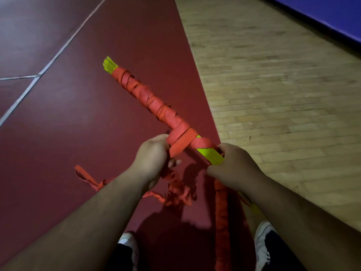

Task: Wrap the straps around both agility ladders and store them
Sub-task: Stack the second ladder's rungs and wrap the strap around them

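Note:
A bundle of yellow-green ladder rungs (210, 155) points away from me, wound along most of its length with orange strap (148, 96). My right hand (232, 165) grips the near end of the bundle. My left hand (151, 157) grips the orange strap just where it leaves the last turn. The loose rest of the strap (175, 190) hangs below my hands and trails onto the floor at the left. A second wrapped ladder (222, 212), orange with a yellow end, lies by my right foot, partly hidden under my right forearm.
I stand on a dark red sports floor (78, 124) with white lines. Pale wooden flooring (273, 94) runs along the right, with a blue wall pad (332, 16) at the far right. My white shoes (263, 243) show at the bottom.

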